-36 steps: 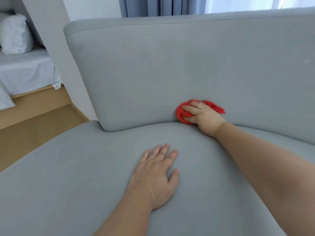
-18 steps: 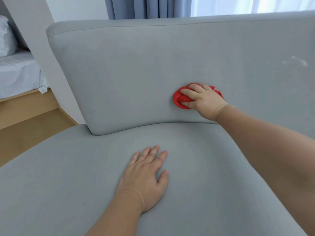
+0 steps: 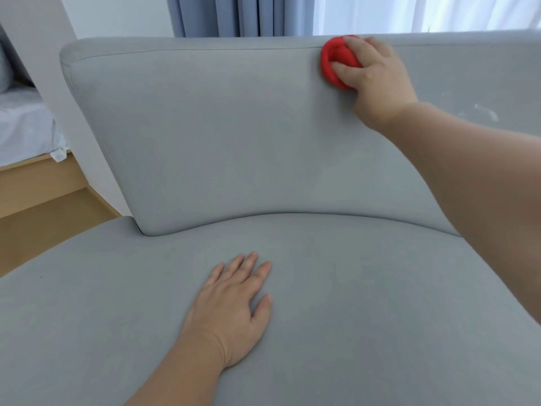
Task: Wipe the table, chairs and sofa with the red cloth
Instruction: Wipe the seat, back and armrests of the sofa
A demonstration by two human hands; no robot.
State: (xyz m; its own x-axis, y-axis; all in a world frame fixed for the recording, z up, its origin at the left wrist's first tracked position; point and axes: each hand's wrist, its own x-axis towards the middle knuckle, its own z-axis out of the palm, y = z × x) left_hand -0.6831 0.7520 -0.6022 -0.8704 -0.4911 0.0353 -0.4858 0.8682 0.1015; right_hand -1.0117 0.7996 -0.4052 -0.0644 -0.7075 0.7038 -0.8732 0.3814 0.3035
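Red cloth (image 3: 336,64) bunched against the top edge of the sofa backrest (image 3: 205,127), with the right hand (image 3: 380,80) curled round it.
The left hand (image 3: 231,306) lies flat, fingers straight, on the seat (image 3: 117,317) below the backrest, bracing. To wipe well, I judge the cloth should be pressed flat to the fabric and drawn in long overlapping strokes along the backrest, top seam included. It should then go on to the pale marks (image 3: 484,112) right of the cloth, which look unwiped. Count: one cloth, one sofa, two hands; no table or chair shows. Curtains (image 3: 222,13) hang behind the backrest; a bed (image 3: 26,127) stands left of it.
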